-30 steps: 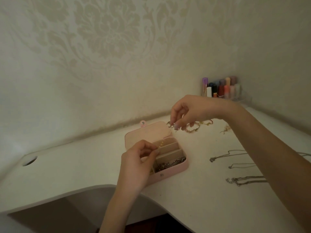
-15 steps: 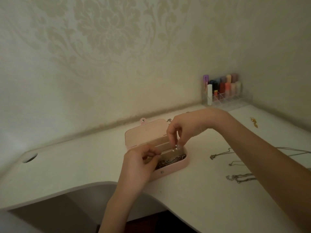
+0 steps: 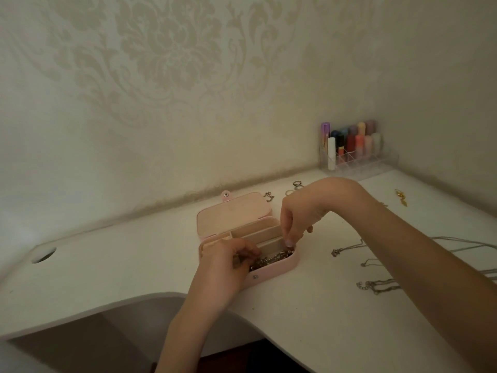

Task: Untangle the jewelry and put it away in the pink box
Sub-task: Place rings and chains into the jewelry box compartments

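Observation:
The pink box [image 3: 271, 271] lies open mid-desk, its lid [image 3: 234, 214] tipped back. A dark silvery chain pile [image 3: 271, 258] fills its front compartment; the beige slots behind show nothing. My left hand [image 3: 228, 265] hovers over the box's front-left corner with fingers curled in a pinch. My right hand [image 3: 295, 219] reaches down into the right end, fingertips pinched together just above the pile. The thin chain between the two hands is too fine to make out.
Loose silver chains [image 3: 347, 247] and another silver chain [image 3: 376, 285] lie right of the box, partly under my right forearm. Small rings [image 3: 297, 183] and a charm [image 3: 269, 196] sit behind it, a gold earring [image 3: 400, 196] far right. A clear lipstick rack [image 3: 352, 149] stands in the corner. The desk has a cable hole [image 3: 44, 255].
My right hand came down from above the desk to the box's right end, lowering the thin chain. My left hand sank closer to the front compartment.

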The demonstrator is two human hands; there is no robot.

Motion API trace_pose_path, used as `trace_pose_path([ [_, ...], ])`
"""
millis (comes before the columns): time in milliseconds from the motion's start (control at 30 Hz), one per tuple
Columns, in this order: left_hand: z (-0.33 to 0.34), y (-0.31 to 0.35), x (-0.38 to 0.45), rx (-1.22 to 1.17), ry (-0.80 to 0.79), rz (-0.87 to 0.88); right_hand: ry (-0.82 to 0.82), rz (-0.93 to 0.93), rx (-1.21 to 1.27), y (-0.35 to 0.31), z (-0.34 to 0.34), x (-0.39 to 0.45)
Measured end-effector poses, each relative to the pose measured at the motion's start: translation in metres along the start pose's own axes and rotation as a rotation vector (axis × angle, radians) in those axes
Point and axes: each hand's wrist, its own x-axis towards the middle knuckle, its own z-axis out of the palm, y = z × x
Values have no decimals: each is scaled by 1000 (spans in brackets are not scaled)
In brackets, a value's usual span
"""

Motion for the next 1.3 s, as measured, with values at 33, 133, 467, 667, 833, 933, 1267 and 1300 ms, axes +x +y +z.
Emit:
trace_pose_path([
  [33, 0, 1, 0, 5, -5, -6, 4, -1, 6, 0, -1, -1],
  [133, 3, 0, 2, 28, 1, -16, 57, -28, 47, 1, -5, -9],
  [467, 20, 38, 15, 107, -28, 158, 316, 259, 292, 112, -1, -90],
  [667, 70, 71, 44, 1, -100, 289, 372, 622, 340, 174, 43, -119],
  [833, 123, 102, 63, -4, -225, 412, 515, 759, 337, 182, 73, -145],
  [933, 143, 111, 69, -15, -286, 458, 560, 781, 379, 179, 89, -154],
  [1267, 170, 131, 82, -153, -427, 493, 554, 612, 414, 173, 103, -132],
  [1300, 172, 130, 83, -168, -442, 499, 552, 582, 436, 172, 103, -128],
])
